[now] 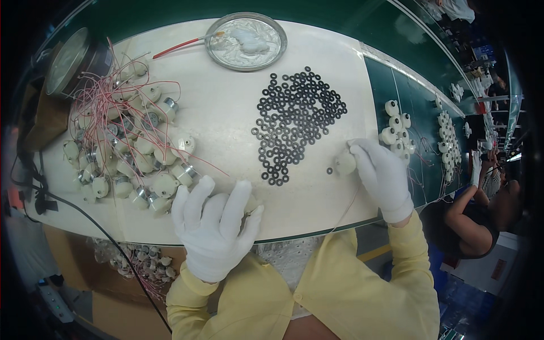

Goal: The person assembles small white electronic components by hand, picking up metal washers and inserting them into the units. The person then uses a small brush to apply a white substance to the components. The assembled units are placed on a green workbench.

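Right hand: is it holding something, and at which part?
Yes. The right hand holds a small white motor by its round body, fingertips on its right side. The left hand covers something; what it is cannot be told.

A white work table [226, 113] bears a heap of small motors [127, 153] with thin red wires on the left and a spread of black rings [297, 116] in the middle. A round metal dish [246, 41] sits at its far edge, and beside the table a green belt [422, 113] carries more motors.
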The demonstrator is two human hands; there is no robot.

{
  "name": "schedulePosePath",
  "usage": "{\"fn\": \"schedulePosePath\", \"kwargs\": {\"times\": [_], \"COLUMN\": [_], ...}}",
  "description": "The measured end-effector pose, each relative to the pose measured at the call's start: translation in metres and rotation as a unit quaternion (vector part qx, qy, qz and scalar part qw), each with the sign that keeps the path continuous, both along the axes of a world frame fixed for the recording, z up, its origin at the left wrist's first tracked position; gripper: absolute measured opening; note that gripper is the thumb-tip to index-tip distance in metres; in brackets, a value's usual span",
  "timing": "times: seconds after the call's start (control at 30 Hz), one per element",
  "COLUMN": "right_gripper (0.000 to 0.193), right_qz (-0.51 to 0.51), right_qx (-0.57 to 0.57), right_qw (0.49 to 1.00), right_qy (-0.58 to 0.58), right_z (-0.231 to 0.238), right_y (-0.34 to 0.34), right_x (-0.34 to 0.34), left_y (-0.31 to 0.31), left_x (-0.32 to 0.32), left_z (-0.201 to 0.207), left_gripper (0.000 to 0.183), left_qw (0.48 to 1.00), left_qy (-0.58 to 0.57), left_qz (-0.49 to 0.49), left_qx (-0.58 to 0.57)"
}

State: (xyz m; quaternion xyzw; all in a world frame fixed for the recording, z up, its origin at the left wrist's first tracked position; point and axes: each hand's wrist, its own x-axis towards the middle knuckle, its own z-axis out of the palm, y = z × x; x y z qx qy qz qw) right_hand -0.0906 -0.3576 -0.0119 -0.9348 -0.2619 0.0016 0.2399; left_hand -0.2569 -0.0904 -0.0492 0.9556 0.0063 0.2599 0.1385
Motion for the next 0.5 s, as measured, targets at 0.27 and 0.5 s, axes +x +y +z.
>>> {"fn": "schedulePosePath", "kwargs": {"times": [0.27, 0.5], "right_gripper": [0.028, 0.037], "right_qz": [0.098, 0.121], "right_qx": [0.012, -0.074], "right_qw": [0.995, 0.985], "right_qy": [-0.015, -0.103], "right_z": [0.014, 0.015], "right_y": [0.014, 0.007], "right_x": [-0.005, 0.001], "left_y": [0.001, -0.001], "left_x": [0.000, 0.001], "left_z": [-0.001, 0.002], "left_gripper": [0.049, 0.049], "left_qw": [1.000, 1.000], "left_qy": [0.006, 0.013], "left_qz": [0.000, 0.002], "left_qx": [0.009, 0.010]}}
